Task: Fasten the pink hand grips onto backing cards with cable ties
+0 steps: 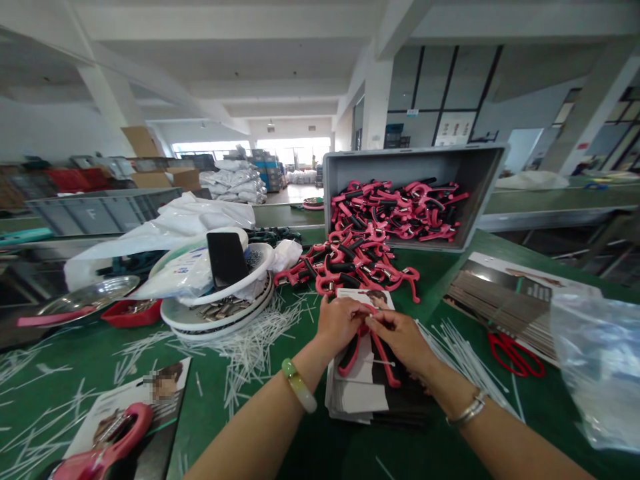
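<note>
My left hand [340, 327] and my right hand [403, 340] both grip a pink-and-black spring hand grip [363, 353], held just above a stack of printed cards [355, 393]. A thin white plastic tie [385, 363] shows beside the grip. Beyond my fingers lies a heap of the same hand grips [365, 263], spilling from a tilted grey plastic crate [415, 167]. White cable ties [250, 347] are strewn left of my left hand. Near the lower left corner, another pink grip [107, 443] rests on a printed card [165, 393].
Round white basins [215, 320] hold a black phone [227, 259] and metal parts. Nearby are a steel tray [87, 300], a red tray [131, 312] and white plastic sheeting [200, 217]. To the right lie red scissors [515, 353], a card stack [505, 307] and a clear plastic bag [600, 367].
</note>
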Demonstrator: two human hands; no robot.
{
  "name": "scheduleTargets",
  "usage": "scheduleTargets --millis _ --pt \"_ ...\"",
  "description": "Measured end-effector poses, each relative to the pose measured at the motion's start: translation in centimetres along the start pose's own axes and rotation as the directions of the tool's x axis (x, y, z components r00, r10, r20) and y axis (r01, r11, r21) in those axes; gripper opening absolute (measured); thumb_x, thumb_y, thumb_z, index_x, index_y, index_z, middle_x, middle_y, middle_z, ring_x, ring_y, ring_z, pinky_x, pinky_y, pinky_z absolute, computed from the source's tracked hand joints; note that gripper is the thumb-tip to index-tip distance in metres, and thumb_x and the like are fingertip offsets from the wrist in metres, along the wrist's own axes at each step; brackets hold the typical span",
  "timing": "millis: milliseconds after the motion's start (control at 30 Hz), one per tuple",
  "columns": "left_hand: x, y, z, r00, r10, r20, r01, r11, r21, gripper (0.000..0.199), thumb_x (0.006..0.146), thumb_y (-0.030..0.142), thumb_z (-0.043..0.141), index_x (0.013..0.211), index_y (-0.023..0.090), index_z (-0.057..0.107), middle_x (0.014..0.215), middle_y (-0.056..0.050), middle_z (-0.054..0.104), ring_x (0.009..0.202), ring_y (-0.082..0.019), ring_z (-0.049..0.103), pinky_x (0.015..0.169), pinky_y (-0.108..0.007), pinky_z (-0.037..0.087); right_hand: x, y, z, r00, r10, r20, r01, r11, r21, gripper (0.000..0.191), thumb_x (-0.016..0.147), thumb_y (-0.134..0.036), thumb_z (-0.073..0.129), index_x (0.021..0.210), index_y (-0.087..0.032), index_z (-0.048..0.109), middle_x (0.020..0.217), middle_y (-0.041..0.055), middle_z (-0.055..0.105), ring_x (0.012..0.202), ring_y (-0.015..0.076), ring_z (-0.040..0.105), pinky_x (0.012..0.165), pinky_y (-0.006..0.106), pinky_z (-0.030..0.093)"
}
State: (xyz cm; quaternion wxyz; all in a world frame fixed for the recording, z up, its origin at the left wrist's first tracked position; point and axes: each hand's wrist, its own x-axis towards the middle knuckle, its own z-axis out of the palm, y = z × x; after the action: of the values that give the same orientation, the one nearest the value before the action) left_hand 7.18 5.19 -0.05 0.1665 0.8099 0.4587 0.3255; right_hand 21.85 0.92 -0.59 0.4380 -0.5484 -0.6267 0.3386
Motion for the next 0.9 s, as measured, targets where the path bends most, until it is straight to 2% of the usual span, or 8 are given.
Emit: scheduleTargets --millis 333,433,533,600,667,800,900 --pt "0.0 0.0 0.1 1.000 0.018 0.000 -0.018 1.000 -0.014 0.024 0.077 0.017 0.056 0.086 0.033 0.071 0.095 0.002 0.072 0.096 -0.019 0.060 0.107 -0.046 0.014 0.4 -0.4 -0.2 0.999 0.045 0.024 -0.047 0.998 0.045 0.032 0.069 -0.048 0.059 0.059 -0.018 0.061 0.056 -0.0020 0.055 0.057 0.0144 0.050 0.059 0.026 0.038" --pt "-0.1 -0.5 0.2 1.000 0.021 0.020 -0.019 0.997 -0.069 0.022 0.076 0.017 0.056 0.084 0.030 0.072 0.092 0.001 0.072 0.094 -0.019 0.061 0.103 -0.043 0.027 0.8 -0.5 -0.3 0.995 0.093 0.033 -0.094 0.995 0.035 0.028 0.066 -0.044 0.061 0.056 -0.019 0.062 0.055 -0.0010 0.058 0.058 0.0161 0.054 0.059 0.027 0.039" --pt "-0.3 -0.9 -0.3 0.992 0.060 0.108 -0.025 0.954 -0.298 0.027 0.076 0.017 0.054 0.097 0.025 0.069 0.095 -0.002 0.072 0.090 -0.017 0.063 0.087 -0.031 0.044 1.2 -0.6 -0.4 0.993 0.113 0.026 -0.114 0.993 0.020 0.022 0.065 -0.039 0.061 0.055 -0.019 0.064 0.052 -0.0005 0.058 0.057 0.0167 0.055 0.058 0.028 0.040" --pt "-0.5 -1.0 -0.7 0.983 0.101 0.151 -0.024 0.896 -0.442 0.029 0.078 0.022 0.055 0.105 0.021 0.066 0.099 -0.003 0.070 0.090 -0.016 0.064 0.079 -0.025 0.048 1.4 -0.6 -0.4 0.994 0.109 0.019 -0.109 0.994 0.020 0.020 0.064 -0.036 0.061 0.054 -0.019 0.064 0.051 -0.0007 0.057 0.056 0.0162 0.055 0.057 0.028 0.040" --pt "-0.6 -1.0 -1.0 0.980 0.126 0.152 -0.040 0.882 -0.470 0.024 0.080 0.029 0.056 0.099 0.020 0.067 0.097 -0.003 0.070 0.088 -0.016 0.064 0.076 -0.023 0.048 1.5 -0.5 -0.3 0.995 0.096 0.015 -0.096 0.995 0.018 0.018 0.063 -0.034 0.062 0.054 -0.019 0.064 0.052 -0.0007 0.058 0.056 0.0158 0.055 0.057 0.027 0.041" --pt "-0.3 -0.7 -0.7 0.992 0.117 0.046 -0.098 0.951 -0.294 0.015 0.081 0.030 0.058 0.082 0.021 0.070 0.081 0.000 0.069 0.079 -0.015 0.062 0.075 -0.024 0.046 1.3 0.1 0.1 0.998 0.061 -0.028 -0.061 0.998 -0.001 0.017 0.061 -0.033 0.063 0.056 -0.017 0.063 0.055 -0.0021 0.058 0.058 0.0144 0.053 0.058 0.026 0.040" --pt "-0.2 -0.6 -0.1 0.982 0.145 -0.118 -0.163 0.974 -0.155 0.013 0.080 0.030 0.060 0.078 0.021 0.070 0.089 -0.003 0.065 0.084 -0.015 0.059 0.080 -0.026 0.044 0.8 0.6 0.4 0.995 0.011 -0.094 -0.010 1.000 0.005 0.018 0.064 -0.035 0.062 0.070 -0.017 0.066 0.056 -0.0030 0.056 0.056 0.0133 0.051 0.056 0.025 0.040"
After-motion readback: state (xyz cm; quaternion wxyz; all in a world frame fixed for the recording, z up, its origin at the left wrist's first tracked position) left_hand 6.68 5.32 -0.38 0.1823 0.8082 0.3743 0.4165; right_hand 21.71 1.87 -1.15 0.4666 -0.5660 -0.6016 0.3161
